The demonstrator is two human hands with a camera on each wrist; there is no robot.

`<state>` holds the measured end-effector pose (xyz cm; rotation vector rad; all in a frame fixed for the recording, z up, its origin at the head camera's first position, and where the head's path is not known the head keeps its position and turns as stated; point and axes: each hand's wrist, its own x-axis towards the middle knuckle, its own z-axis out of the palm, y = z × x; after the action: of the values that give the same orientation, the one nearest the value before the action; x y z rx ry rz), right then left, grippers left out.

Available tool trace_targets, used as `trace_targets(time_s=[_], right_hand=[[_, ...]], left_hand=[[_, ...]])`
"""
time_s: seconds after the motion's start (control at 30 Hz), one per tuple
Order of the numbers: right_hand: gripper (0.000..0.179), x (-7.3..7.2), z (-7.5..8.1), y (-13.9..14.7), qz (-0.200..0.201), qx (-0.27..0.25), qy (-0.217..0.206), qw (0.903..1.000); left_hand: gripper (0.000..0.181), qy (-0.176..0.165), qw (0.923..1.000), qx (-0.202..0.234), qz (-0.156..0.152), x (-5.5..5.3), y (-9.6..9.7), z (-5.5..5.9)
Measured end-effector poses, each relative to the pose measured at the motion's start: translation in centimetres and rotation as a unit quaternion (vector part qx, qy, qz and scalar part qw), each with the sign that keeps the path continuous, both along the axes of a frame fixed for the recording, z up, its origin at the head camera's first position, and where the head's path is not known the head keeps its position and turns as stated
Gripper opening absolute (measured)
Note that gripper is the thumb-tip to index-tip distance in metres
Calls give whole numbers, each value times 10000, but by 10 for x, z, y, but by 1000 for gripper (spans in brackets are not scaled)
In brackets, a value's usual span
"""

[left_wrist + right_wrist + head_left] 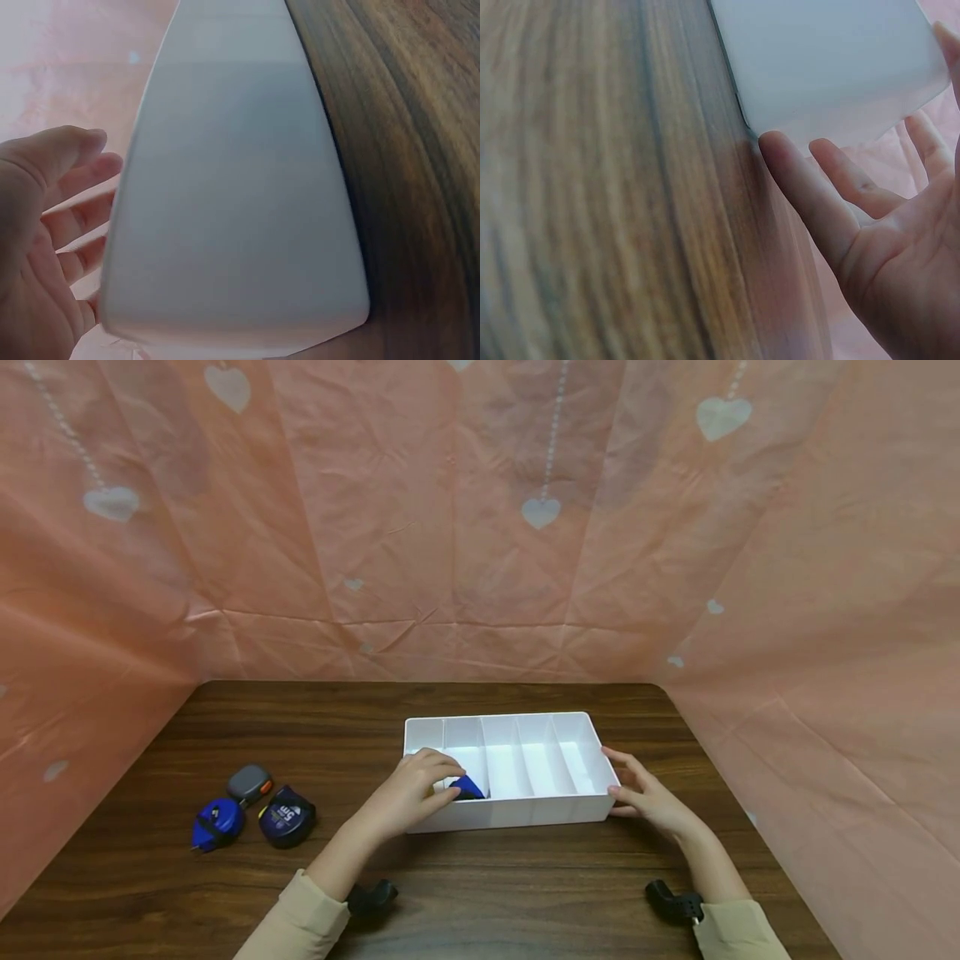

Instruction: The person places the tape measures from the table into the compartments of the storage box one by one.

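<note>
A white compartment box lies lengthwise on the table, its dividers making several slots. My left hand is over its front left part, thumb and fingers bent loosely. In the left wrist view, the left fingertips are right at the rim, with nothing visible between thumb and index finger. A blue, pointed object lies low behind the front wall, beside those fingertips; the hand partly covers it. My right hand rests its spread fingers against the box's right end, as the right wrist view shows from below, with fingertips at the corner.
To the left on the wooden table are a blue chalk-line reel, a dark blue tape measure marked 5m, and a small grey and orange tape-measure-like case. A pink curtain with hearts surrounds the back and sides.
</note>
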<state>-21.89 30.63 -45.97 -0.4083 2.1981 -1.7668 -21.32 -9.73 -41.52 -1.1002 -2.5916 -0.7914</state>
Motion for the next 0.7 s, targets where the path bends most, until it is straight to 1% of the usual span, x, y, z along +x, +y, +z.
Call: trace_targets(time_s=[0.17, 0.27, 0.53, 0.7], right_hand=[[65, 1, 1, 1, 66, 22, 91, 9999], [65, 1, 1, 0, 11, 23, 60, 10000], [66, 0, 0, 1, 3, 18, 13, 10000], [64, -1, -1, 2, 4, 24, 2, 10000]], left_hand=[[29, 11, 10000, 27, -12, 3, -6, 7], [31, 35, 10000, 41, 18, 5, -11, 11], [36, -246, 9991, 155, 295, 11, -23, 18], [39, -261, 9986, 212, 414, 15, -36, 20]])
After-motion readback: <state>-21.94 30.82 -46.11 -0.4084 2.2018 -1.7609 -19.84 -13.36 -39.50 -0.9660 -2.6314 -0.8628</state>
